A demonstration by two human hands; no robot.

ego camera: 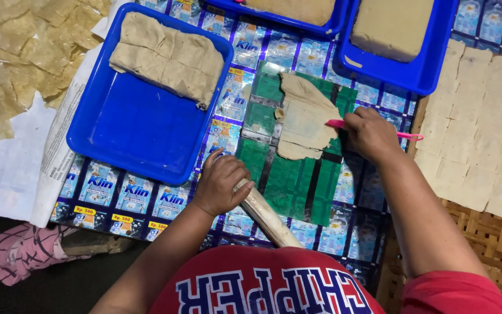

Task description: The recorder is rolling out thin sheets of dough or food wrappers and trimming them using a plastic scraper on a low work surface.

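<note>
A flat sheet of beige dough lies on a green plastic mat in the middle. My right hand grips a thin pink tool whose tip rests on the sheet's right edge; its other end sticks out past my hand. My left hand rests on a wooden rolling pin that lies slanted at the mat's near left corner, fingers curled over its end.
A blue tray at left holds a stack of folded dough sheets. Two more blue trays with dough blocks stand at the back. Cut dough squares lie on a woven mat at right, dried pieces on paper at left.
</note>
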